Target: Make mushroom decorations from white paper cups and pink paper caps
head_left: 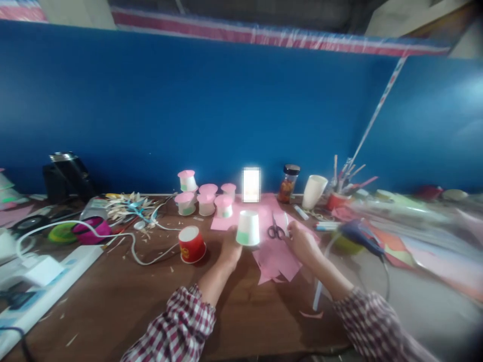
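An upside-down white paper cup (pixel 248 228) with a green patch is held by my left hand (pixel 231 247), whose fingers wrap its left side. My right hand (pixel 300 240) is closed, its fingertips together beside the dark-handled scissors (pixel 276 232); a small pale strip shows at the fingertips, too blurred to name. Pink paper sheets (pixel 277 259) lie under the scissors and behind the cup. Left of them stand several white cups (pixel 206 203) topped with pink discs, one stacked on another. A red cup (pixel 192 244) is to the left of my left hand.
At the left are a white power strip (pixel 49 286), a looping white cable (pixel 136 251) and a magenta container (pixel 91 230). A bright phone-like screen (pixel 251 185), a dark-lidded jar (pixel 290 184) and a white cup (pixel 314 192) stand behind. A glue gun (pixel 360 237) lies right.
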A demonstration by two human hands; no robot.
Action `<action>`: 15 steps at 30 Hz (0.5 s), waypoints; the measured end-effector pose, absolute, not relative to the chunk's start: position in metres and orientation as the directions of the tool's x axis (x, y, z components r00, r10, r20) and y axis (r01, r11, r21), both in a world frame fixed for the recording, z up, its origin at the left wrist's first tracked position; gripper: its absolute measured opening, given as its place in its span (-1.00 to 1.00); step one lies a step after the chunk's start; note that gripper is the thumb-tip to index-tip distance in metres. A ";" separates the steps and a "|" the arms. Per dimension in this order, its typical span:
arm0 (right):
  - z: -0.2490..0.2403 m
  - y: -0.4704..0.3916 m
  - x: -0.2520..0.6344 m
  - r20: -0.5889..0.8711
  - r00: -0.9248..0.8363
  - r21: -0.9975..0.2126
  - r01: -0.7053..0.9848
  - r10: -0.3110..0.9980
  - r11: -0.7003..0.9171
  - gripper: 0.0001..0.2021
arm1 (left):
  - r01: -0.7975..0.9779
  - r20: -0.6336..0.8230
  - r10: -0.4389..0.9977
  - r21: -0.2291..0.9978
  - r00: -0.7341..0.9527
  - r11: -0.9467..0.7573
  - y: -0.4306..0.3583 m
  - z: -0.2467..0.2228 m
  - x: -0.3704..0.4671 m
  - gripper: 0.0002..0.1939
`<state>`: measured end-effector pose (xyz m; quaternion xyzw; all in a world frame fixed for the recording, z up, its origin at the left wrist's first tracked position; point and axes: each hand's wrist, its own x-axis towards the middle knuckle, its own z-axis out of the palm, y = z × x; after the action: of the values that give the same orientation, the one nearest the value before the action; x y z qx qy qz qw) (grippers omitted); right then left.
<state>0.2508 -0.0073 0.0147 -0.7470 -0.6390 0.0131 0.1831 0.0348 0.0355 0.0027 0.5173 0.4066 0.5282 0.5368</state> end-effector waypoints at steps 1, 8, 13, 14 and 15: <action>0.016 -0.007 0.254 0.218 0.190 -0.288 0.950 0.957 -0.123 -0.81 | -0.153 0.117 0.987 0.983 0.112 -0.099 0.036 0.002 0.034 -0.88; 0.016 -0.011 0.269 0.218 0.138 -0.257 0.963 0.966 -0.080 -0.78 | -0.199 0.161 0.979 0.971 0.127 -0.134 0.038 0.000 0.034 -0.88; 0.013 -0.016 0.269 0.244 0.093 -0.230 0.972 0.965 -0.036 -0.83 | -0.247 0.199 0.961 0.958 0.190 -0.149 0.033 0.006 0.035 -0.80; 0.012 -0.016 0.269 0.250 0.094 -0.226 0.973 0.964 -0.036 -0.83 | -0.248 0.204 0.960 0.956 0.193 -0.153 0.032 0.008 0.035 -0.79; 0.011 -0.016 0.269 0.255 0.097 -0.222 0.974 0.962 -0.040 -0.83 | -0.247 0.208 0.959 0.956 0.193 -0.158 0.031 0.009 0.035 -0.79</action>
<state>0.2691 -0.0159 0.0105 -0.7207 -0.6717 -0.0179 0.1705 0.0346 0.0311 0.0091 0.5351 0.3327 0.5410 0.5571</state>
